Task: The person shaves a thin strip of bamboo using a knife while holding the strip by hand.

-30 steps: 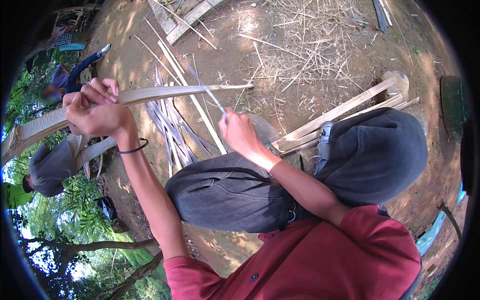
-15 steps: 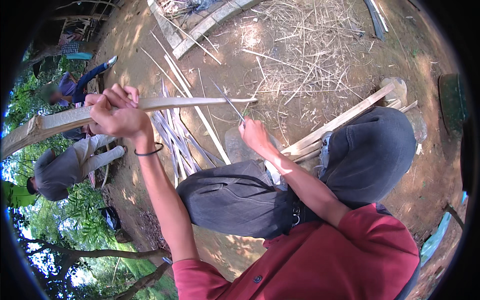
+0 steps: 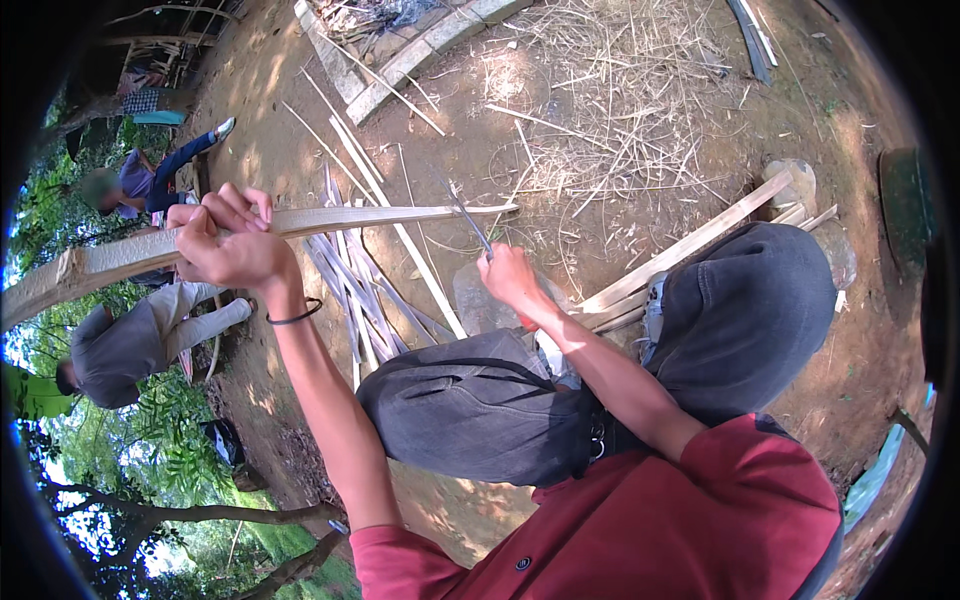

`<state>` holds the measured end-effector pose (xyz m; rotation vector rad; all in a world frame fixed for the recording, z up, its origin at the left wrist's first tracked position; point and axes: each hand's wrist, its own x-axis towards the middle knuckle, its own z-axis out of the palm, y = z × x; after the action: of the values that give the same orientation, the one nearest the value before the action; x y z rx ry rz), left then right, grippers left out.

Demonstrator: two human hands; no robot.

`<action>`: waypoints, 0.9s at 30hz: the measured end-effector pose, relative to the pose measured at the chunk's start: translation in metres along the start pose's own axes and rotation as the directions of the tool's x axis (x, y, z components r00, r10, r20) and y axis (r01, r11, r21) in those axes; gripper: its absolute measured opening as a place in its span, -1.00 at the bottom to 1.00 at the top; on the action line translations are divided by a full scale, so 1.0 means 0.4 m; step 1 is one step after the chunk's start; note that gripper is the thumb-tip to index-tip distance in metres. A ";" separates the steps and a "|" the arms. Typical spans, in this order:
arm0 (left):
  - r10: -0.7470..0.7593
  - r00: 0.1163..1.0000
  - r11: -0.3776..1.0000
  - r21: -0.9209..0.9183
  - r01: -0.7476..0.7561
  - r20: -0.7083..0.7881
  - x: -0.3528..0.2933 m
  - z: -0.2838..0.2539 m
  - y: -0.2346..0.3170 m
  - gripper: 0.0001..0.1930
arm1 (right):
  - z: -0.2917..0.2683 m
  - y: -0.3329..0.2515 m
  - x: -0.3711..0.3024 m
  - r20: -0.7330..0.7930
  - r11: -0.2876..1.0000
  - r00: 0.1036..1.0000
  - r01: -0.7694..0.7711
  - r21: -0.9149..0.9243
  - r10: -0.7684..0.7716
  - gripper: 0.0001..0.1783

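Left grip point(image 3: 235, 245) curls around a long pale strip point(image 3: 350, 217), while the right grip point(image 3: 508, 275) clasps a thin-bladed knife point(image 3: 471, 221) crossing it near its tapered end.

Over there, the lone fisheye view looks down from the person's head, past the red shirt point(image 3: 620, 520), near the left hand point(image 3: 235, 240) and right hand point(image 3: 508, 274), facing the ground point(image 3: 265, 150) ahead, wide and curved.
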<state>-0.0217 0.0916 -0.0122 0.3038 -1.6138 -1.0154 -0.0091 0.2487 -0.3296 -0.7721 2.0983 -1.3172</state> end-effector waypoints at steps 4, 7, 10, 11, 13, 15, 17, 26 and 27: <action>0.007 1.000 0.999 0.048 -0.006 -0.012 -0.008 -0.051 0.002 -0.83 | -0.120 -0.226 -0.023 0.236 0.951 0.967 -0.158 0.265 0.094 -0.74; 0.009 1.000 0.996 0.092 -0.007 -0.024 0.000 -0.053 0.005 -0.84 | -0.123 -0.297 -0.055 0.086 0.979 0.993 0.067 0.194 -0.085 -0.81; 0.004 1.000 0.996 0.087 -0.003 -0.014 0.001 -0.058 -0.008 -0.83 | -0.028 -0.175 -0.061 0.052 0.992 0.996 0.072 0.103 -0.077 -0.81; 0.009 1.000 0.996 0.084 -0.007 -0.015 0.005 -0.060 -0.006 -0.83 | 0.002 -0.114 -0.053 0.141 0.981 0.984 -0.130 0.144 0.109 -0.77; 0.006 1.000 0.998 0.060 -0.004 -0.021 0.013 -0.036 -0.014 -0.82 | 0.029 0.018 -0.025 0.036 0.994 0.994 -0.104 -0.027 0.105 -0.76; -0.011 0.999 0.998 0.063 0.013 -0.045 0.020 -0.038 -0.025 -0.81 | 0.037 0.026 -0.004 -0.005 0.993 0.995 -0.104 -0.048 0.104 -0.76; -0.016 0.999 0.998 0.052 0.018 -0.032 0.018 -0.043 -0.027 -0.80 | 0.029 -0.037 -0.003 0.038 0.991 0.993 -0.114 0.071 0.111 -0.76; -0.042 0.996 0.999 0.021 0.043 -0.082 0.015 -0.008 -0.016 -0.80 | 0.001 -0.083 -0.037 0.074 0.997 0.996 -0.059 0.045 0.056 -0.73; 0.009 0.999 1.000 -0.003 -0.009 -0.048 0.025 -0.010 -0.024 -0.78 | 0.013 -0.025 -0.013 0.113 0.964 0.959 -0.264 0.025 0.260 -0.72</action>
<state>-0.0243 0.0774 -0.0129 0.3159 -1.5691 -0.9968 0.0000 0.2458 -0.3218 -0.5149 2.0021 -1.1439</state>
